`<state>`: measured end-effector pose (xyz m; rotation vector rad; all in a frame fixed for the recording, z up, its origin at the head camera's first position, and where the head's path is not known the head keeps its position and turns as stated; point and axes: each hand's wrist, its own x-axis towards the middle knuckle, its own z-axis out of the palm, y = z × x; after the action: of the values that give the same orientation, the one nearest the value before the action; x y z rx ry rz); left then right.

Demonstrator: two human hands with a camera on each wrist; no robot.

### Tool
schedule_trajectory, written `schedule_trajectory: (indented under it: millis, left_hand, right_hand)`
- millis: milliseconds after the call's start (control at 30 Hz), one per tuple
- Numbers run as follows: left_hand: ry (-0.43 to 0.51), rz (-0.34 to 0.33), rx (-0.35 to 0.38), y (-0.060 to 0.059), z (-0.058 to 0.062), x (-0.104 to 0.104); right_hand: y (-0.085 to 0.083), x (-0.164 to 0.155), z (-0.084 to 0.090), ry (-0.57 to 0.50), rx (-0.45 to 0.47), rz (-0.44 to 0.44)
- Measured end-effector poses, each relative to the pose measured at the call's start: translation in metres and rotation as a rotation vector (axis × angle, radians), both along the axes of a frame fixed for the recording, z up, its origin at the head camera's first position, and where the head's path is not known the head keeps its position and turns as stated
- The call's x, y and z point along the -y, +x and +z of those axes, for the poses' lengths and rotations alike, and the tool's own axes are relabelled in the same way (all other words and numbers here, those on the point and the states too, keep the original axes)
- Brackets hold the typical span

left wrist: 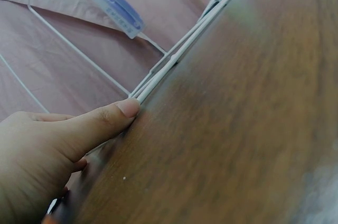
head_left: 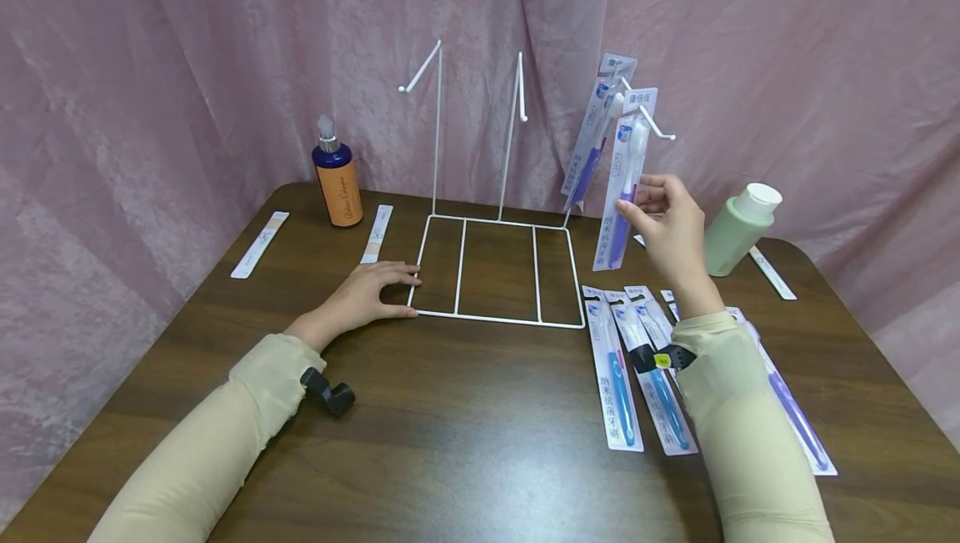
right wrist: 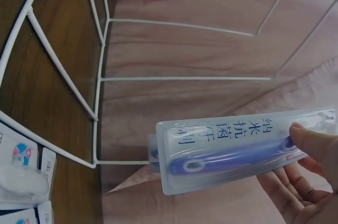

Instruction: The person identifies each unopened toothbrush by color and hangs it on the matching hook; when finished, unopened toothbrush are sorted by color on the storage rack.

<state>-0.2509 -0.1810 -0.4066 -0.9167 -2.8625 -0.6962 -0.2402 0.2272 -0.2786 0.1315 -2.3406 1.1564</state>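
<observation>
My right hand pinches a packaged purple toothbrush between thumb and fingers near the middle of its pack. The top card of the pack is at the right hook of a white wire rack. Behind it, more packaged purple toothbrush stock hangs on that same hook. In the right wrist view the held toothbrush shows its handle end toward the rack's base. My left hand rests at the left side of the base, fingers extended, with the thumb against its front corner.
Several packaged toothbrushes lie right of the rack, partly under my right forearm. A green bottle stands tilted in view at right, an orange-and-blue pump bottle at back left. Paper strips lie on the table. The left hook and middle hook are bare.
</observation>
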Motion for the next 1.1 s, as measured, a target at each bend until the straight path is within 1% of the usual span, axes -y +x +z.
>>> schedule_trajectory:
  millis: [200,433,600,700,833,1100]
  left_hand:
    - [0.002,0.007,0.002,0.0,0.0,0.0]
    - [-0.002,0.002,0.004,0.001,0.001,0.0]
    - [-0.006,0.017,0.015,0.002,0.001,-0.002]
    - [-0.011,0.017,0.009,0.002,-0.001,-0.002]
    - [-0.01,0.015,-0.001,0.002,-0.002,-0.002]
    - [-0.002,0.013,-0.013,0.002,0.0,-0.001]
  right_hand:
    - [-0.016,0.003,-0.003,-0.007,-0.006,-0.009]
    - [-0.033,0.008,-0.005,-0.057,0.0,-0.001]
    - [-0.042,0.011,-0.006,-0.047,0.013,-0.024]
    - [-0.048,0.012,-0.007,-0.038,0.028,-0.039]
    - [-0.054,0.014,-0.007,-0.042,0.039,-0.036]
    - [-0.069,0.017,-0.006,-0.04,0.041,-0.054]
